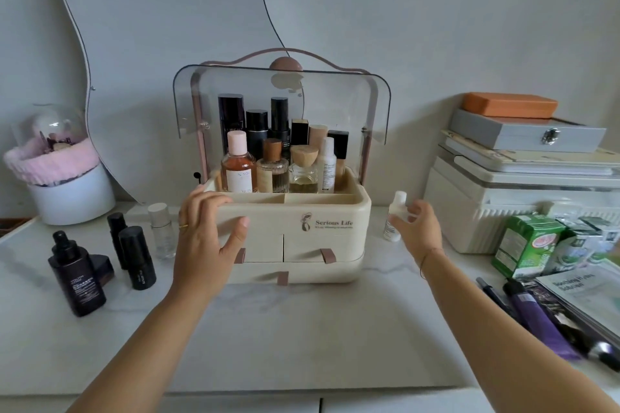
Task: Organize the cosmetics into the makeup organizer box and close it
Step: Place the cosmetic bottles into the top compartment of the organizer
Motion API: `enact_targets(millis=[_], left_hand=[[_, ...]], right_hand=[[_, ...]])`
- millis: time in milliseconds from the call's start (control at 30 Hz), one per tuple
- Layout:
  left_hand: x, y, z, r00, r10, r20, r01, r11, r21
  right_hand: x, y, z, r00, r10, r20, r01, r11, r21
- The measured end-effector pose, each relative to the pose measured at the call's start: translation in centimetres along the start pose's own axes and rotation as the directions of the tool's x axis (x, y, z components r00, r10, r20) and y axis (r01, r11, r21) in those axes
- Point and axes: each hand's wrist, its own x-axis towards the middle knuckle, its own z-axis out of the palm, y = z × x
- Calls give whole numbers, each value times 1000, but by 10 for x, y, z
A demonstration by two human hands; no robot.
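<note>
The cream makeup organizer box [328, 211] stands mid-table, its smoky clear lid [335, 100] swung up and its three drawers pushed in. Several bottles fill its top tray. My left hand [204, 238] grips the box's front left corner, fingers over the rim and thumb on the front face. My right hand [419, 231] pinches a small white bottle [394, 231] that stands just right of the box. Left of the box wait a black spray bottle [75, 278], two black tubes [137, 258], a clear bottle [161, 231] and a dark compact [104, 269].
A wavy mirror [161, 43] leans on the wall behind. A pink headband on a white holder [67, 178] stands far left. At right are a stacked white case [503, 204], green cartons [526, 245], a purple tube [540, 322], a pen and a leaflet [583, 292].
</note>
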Motion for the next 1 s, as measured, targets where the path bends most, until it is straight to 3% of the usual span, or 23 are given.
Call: enact_targets(millis=[267, 367, 533, 700, 833, 1000], left_hand=[[0, 0, 0, 1000, -2, 7, 2, 1000, 16], [0, 0, 0, 1000, 2, -1, -2, 1000, 17], [-1, 1, -1, 1000, 10, -4, -10, 1000, 6], [-1, 1, -4, 999, -13, 33, 13, 1000, -13], [-1, 2, -6, 999, -21, 50, 22, 1000, -1], [0, 2, -7, 998, -14, 58, 13, 1000, 3]], right_hand=[[-8, -9, -1, 998, -47, -53, 47, 999, -1], [-47, -31, -8, 972, -174, -159, 192, 976, 105], [-106, -84, -14, 825, -467, -320, 526, 840, 131], [-99, -129, 4, 816, -538, -212, 572, 807, 151], [-70, -141, 24, 859, -511, -26, 506, 857, -98], [-53, -140, 34, 895, -445, 26, 432, 852, -297]])
